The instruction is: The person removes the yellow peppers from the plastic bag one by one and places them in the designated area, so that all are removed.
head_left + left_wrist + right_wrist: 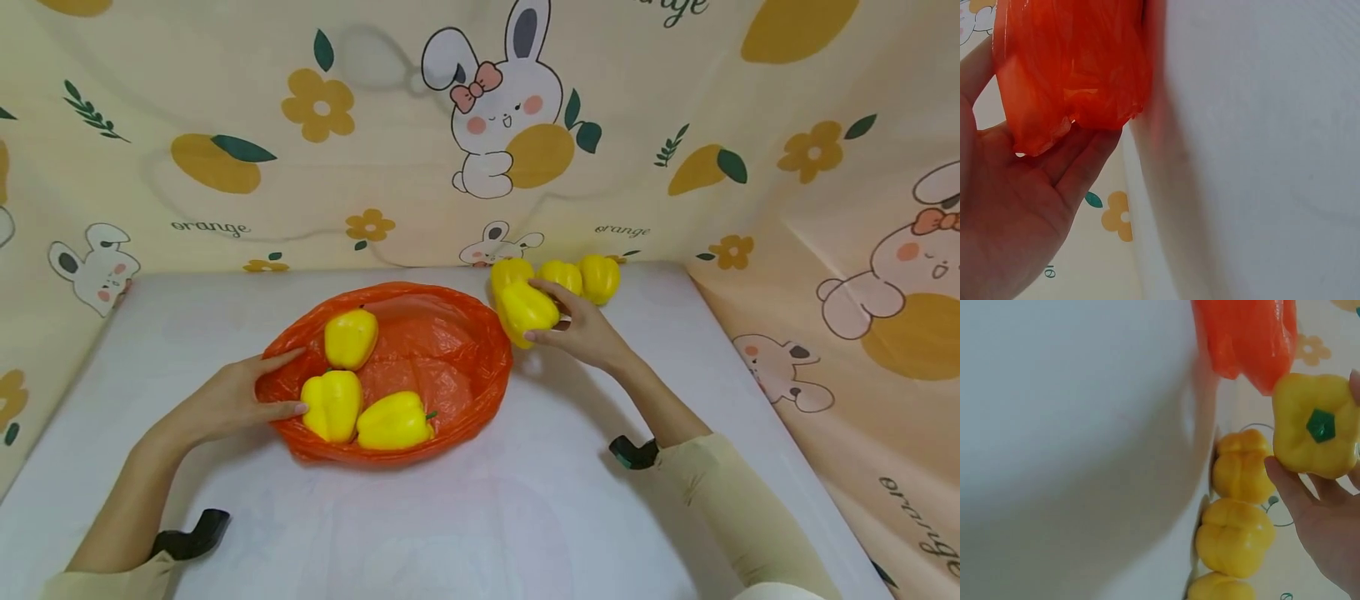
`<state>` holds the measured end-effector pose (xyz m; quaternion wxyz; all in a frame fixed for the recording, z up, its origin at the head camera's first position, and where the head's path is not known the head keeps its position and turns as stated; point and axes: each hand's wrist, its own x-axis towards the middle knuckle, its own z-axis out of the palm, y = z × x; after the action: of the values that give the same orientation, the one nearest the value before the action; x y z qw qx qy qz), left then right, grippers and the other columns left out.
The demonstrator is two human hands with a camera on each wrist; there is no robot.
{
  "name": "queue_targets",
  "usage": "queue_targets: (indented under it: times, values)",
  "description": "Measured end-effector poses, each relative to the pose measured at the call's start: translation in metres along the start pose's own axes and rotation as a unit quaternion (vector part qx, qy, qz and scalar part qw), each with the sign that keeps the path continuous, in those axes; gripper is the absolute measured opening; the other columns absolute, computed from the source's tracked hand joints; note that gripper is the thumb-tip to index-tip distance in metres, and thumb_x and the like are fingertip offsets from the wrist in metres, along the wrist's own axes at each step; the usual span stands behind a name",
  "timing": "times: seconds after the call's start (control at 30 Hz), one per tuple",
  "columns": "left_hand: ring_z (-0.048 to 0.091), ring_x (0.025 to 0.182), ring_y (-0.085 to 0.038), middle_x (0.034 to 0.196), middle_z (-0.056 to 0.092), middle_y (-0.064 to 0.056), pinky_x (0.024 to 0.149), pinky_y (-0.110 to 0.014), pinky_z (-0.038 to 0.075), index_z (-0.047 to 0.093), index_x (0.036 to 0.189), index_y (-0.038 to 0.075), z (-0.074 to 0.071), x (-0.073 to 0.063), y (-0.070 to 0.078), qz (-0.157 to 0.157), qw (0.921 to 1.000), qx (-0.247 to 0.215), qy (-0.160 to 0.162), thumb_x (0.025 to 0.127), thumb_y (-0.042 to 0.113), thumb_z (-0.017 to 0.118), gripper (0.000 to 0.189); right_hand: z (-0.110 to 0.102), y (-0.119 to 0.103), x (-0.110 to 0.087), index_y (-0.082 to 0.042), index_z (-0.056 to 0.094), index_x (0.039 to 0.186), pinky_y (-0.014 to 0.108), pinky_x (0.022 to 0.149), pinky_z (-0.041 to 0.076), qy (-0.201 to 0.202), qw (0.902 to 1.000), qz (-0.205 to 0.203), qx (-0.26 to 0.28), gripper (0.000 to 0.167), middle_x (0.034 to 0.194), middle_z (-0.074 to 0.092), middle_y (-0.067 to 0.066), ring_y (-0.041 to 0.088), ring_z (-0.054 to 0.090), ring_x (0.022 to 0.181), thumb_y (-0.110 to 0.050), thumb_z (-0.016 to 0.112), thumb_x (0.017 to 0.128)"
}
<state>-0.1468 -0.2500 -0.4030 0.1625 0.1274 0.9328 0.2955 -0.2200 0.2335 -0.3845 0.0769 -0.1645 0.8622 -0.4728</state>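
An open red plastic bag point(427, 329) lies on the white table with three yellow bell peppers inside: one pepper point(351, 339) toward the back, another pepper point(332, 406) at the left and a third point(395, 421) at the front. My left hand point(221, 400) holds the bag's left rim, thumb and fingers spread along it; the left wrist view shows fingers behind the red plastic point(1075, 69). In my right hand point(588, 333) is a yellow bell pepper point(527, 308), held beside the bag's right rim. Its green stem end faces the right wrist camera.
Three more yellow bell peppers stand in a row at the table's back edge: a partly hidden one point(512, 271), a middle one point(561, 276) and a right one point(600, 279). A printed cloth point(420, 225) with rabbits and oranges hangs behind and beside the table point(465, 525).
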Motion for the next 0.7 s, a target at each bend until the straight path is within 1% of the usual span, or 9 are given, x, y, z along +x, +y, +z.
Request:
queue_targets:
  times: [0.1,0.2,0.3,0.37,0.53,0.7]
  values:
    - [0.036,0.133,-0.052,0.145,0.042,-0.034,0.102,-0.069,0.036,0.039,0.152,0.005,0.001,0.001,0.001,0.004,1.0000,-0.001,0.001,0.083,0.059,0.072,0.094,0.001,0.004,-0.003,-0.016,0.040,0.152,0.049,0.101,0.049,0.009,0.9999,0.006,0.003,0.079,0.154,0.040,0.007,0.032,0.049,0.128,-0.021,0.081,0.084]
    - [0.036,0.134,-0.052,0.146,0.041,-0.034,0.104,-0.070,0.034,0.040,0.151,0.006,0.002,0.002,0.003,0.007,1.0000,-0.001,0.003,0.083,0.058,0.072,0.092,0.004,0.008,-0.005,-0.016,0.043,0.150,0.046,0.097,0.052,0.021,0.9997,0.010,-0.012,0.078,0.150,0.044,0.007,0.032,0.052,0.124,-0.024,0.082,0.083]
    - [0.035,0.134,-0.052,0.146,0.041,-0.034,0.104,-0.070,0.032,0.041,0.151,0.007,0.001,0.002,0.003,0.008,1.0000,-0.003,0.005,0.083,0.058,0.072,0.091,0.007,0.012,-0.007,-0.015,0.043,0.149,0.045,0.094,0.054,0.030,0.9989,0.023,-0.029,0.079,0.148,0.047,0.008,0.033,0.055,0.119,-0.028,0.083,0.082]
    - [0.034,0.135,-0.052,0.146,0.041,-0.034,0.105,-0.070,0.032,0.041,0.151,0.008,0.001,0.002,0.003,0.007,1.0000,-0.002,0.005,0.083,0.059,0.072,0.091,0.009,0.014,-0.008,-0.015,0.044,0.149,0.045,0.093,0.054,0.031,0.9985,0.035,-0.030,0.079,0.147,0.048,0.008,0.034,0.057,0.117,-0.030,0.083,0.082]
    - [0.035,0.134,-0.052,0.146,0.041,-0.034,0.104,-0.070,0.033,0.040,0.152,0.007,0.002,0.003,0.003,0.005,1.0000,0.000,0.002,0.083,0.060,0.072,0.092,0.014,0.018,-0.009,-0.016,0.043,0.149,0.047,0.095,0.052,0.032,0.9970,0.064,-0.030,0.082,0.145,0.049,0.009,0.034,0.056,0.119,-0.034,0.084,0.080]
    - [0.036,0.134,-0.052,0.145,0.042,-0.034,0.104,-0.069,0.034,0.041,0.152,0.008,0.003,0.004,0.002,0.009,1.0000,-0.002,0.002,0.083,0.060,0.071,0.091,0.019,0.017,-0.007,-0.016,0.043,0.149,0.049,0.099,0.050,0.044,0.9947,0.080,-0.048,0.083,0.143,0.051,0.012,0.035,0.054,0.122,-0.038,0.084,0.079]
